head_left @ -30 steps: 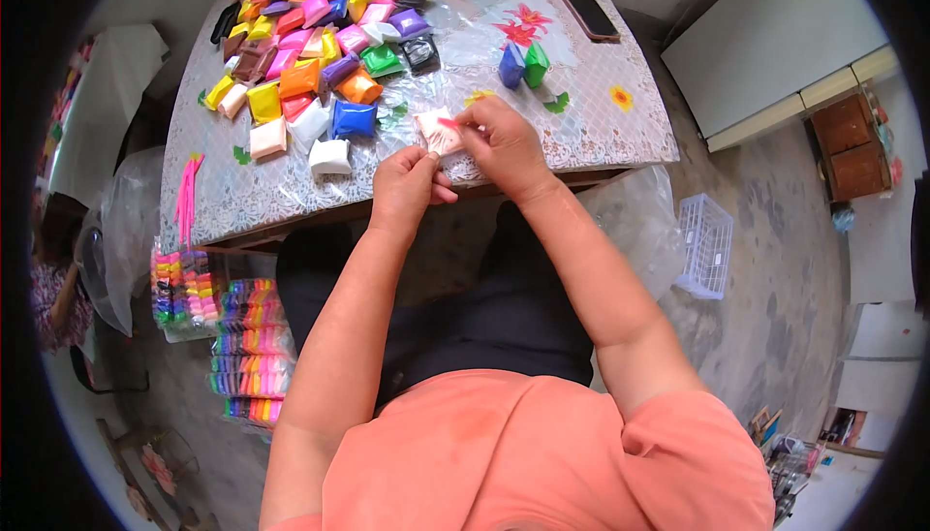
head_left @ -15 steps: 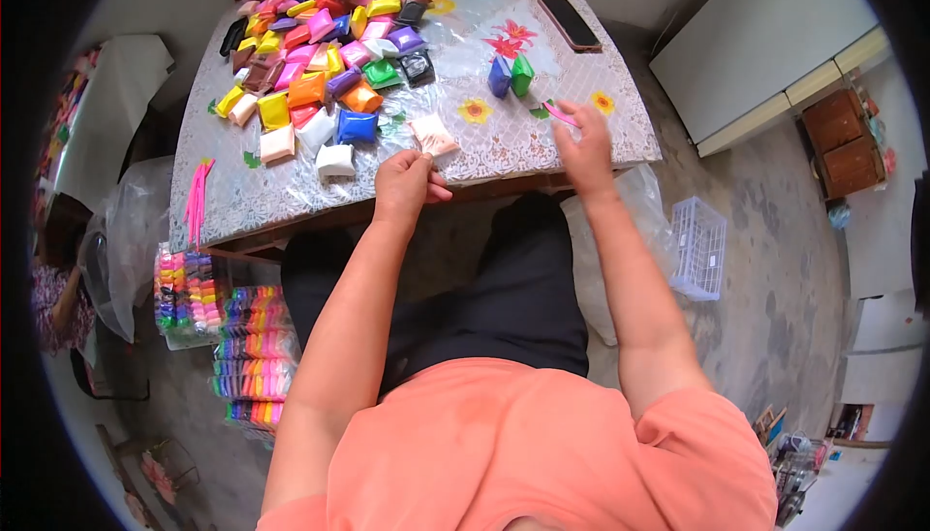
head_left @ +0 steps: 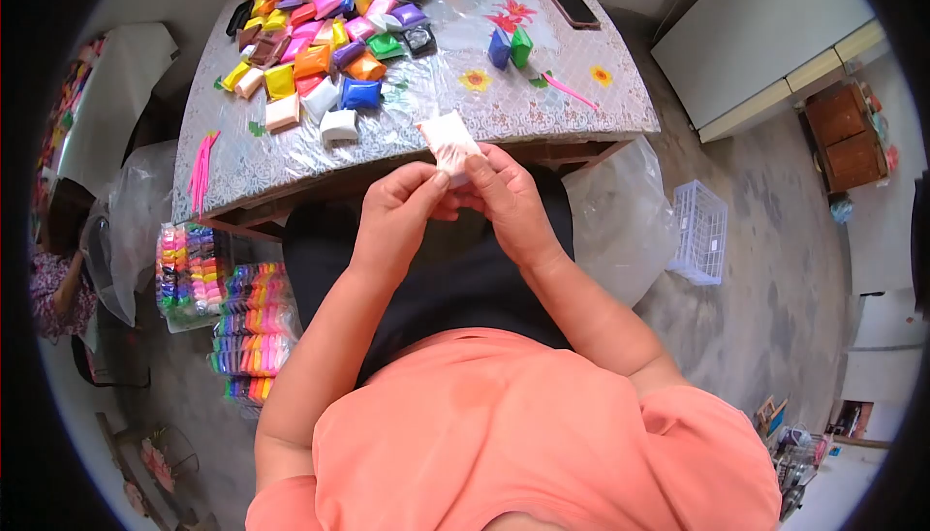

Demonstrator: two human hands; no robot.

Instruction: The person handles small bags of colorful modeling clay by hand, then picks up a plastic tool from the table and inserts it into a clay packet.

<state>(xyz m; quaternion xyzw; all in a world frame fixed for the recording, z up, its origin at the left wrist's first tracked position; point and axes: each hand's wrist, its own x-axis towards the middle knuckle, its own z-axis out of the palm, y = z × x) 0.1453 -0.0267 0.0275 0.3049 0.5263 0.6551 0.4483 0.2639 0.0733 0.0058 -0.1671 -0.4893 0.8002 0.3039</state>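
Observation:
A small clear plastic packet with pale, whitish contents [head_left: 450, 136] is held up at the table's near edge. My left hand [head_left: 397, 209] pinches its lower left corner between thumb and fingers. On the other side, my right hand [head_left: 513, 206] grips the lower right part with its thumb on top. A thin pink plastic stick [head_left: 570, 91] lies on the tablecloth beyond my right hand. Close to the stick, a blue packet [head_left: 499, 48] and a green packet [head_left: 521, 46] stand side by side. A white packet [head_left: 339, 126] rests left of the held one.
Many coloured packets are heaped on the lace-covered table [head_left: 446, 85] at the back left. Several pink sticks [head_left: 201, 174] lie at its left edge, and a phone [head_left: 570, 3] at the back right. Bundled packets [head_left: 254, 323] and a plastic basket [head_left: 699, 233] stand on the floor. Someone sits at far left.
My right hand has let go of the pink stick, now on the table, and moved left to the pale packet. The packet has been lifted toward me, with both hands on it.

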